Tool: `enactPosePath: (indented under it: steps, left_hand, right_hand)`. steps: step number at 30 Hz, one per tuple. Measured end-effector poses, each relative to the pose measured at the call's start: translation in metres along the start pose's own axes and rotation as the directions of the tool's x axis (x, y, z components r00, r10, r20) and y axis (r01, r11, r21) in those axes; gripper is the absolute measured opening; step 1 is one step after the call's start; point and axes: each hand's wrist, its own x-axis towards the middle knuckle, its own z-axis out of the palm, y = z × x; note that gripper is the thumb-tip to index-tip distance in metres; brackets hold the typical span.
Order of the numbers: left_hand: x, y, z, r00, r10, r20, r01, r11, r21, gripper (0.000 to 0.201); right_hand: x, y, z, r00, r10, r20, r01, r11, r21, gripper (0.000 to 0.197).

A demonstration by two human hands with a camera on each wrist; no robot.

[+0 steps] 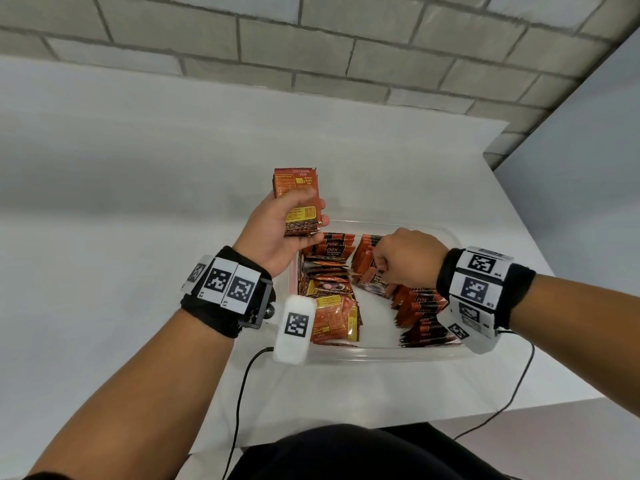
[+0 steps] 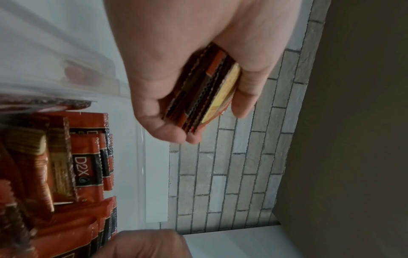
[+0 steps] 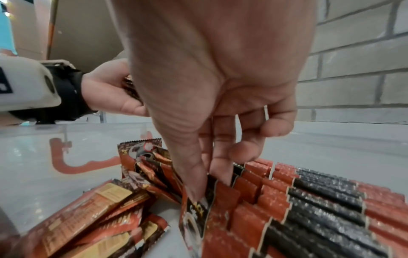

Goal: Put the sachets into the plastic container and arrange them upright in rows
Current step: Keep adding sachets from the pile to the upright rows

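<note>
A clear plastic container (image 1: pixel 381 355) sits on the white table, holding red and black sachets. Upright sachets form a row (image 1: pixel 422 313) along its right side and another row (image 1: pixel 367 251) at the back. Loose sachets (image 1: pixel 332 306) lie tilted and flat on its left side. My left hand (image 1: pixel 277 226) grips a stack of sachets (image 1: pixel 294 192) above the container's far left corner; the stack's edges (image 2: pixel 203 97) show between thumb and fingers. My right hand (image 1: pixel 398 258) reaches down into the upright row and pinches one sachet (image 3: pixel 194 214) between thumb and forefinger.
The white table (image 1: pixel 138 202) stretches wide to the left and behind the container. A grey brick wall (image 1: pixel 311 46) stands behind it. The table's front edge lies close to my body, and black cables (image 1: pixel 242 393) trail across it from both wrists.
</note>
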Motion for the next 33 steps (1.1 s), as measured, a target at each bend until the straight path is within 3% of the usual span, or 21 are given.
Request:
enactPosePath:
  steps: [7,12,29,33]
  left_hand:
    - [-0.001,-0.001,0.0,1.0,-0.007,0.0,0.007,1.0,0.004,0.006]
    - [-0.001,-0.003,-0.001,1.0,-0.012,0.0,0.012,1.0,0.006,0.007]
    - [0.001,-0.011,0.003,0.998,-0.055,0.031,0.055,0.998,0.005,0.018]
    - [-0.001,-0.013,0.003,0.991,-0.107,0.074,0.108,0.994,-0.002,0.017]
  right_hand:
    - [0.003,-0.006,0.0,0.998,-0.048,-0.035,0.039,0.969,-0.245,0.011]
    - [0.002,-0.007,0.001,0.994,-0.103,-0.043,0.083,0.941,-0.328,0.009]
    - [0.0,0.003,0.003,0.99,-0.09,-0.11,0.059,0.964,-0.257,0.011]
    - [-0.006,0.011,-0.011,0.989,-0.036,-0.141,0.026,0.997,-0.072,0.023]
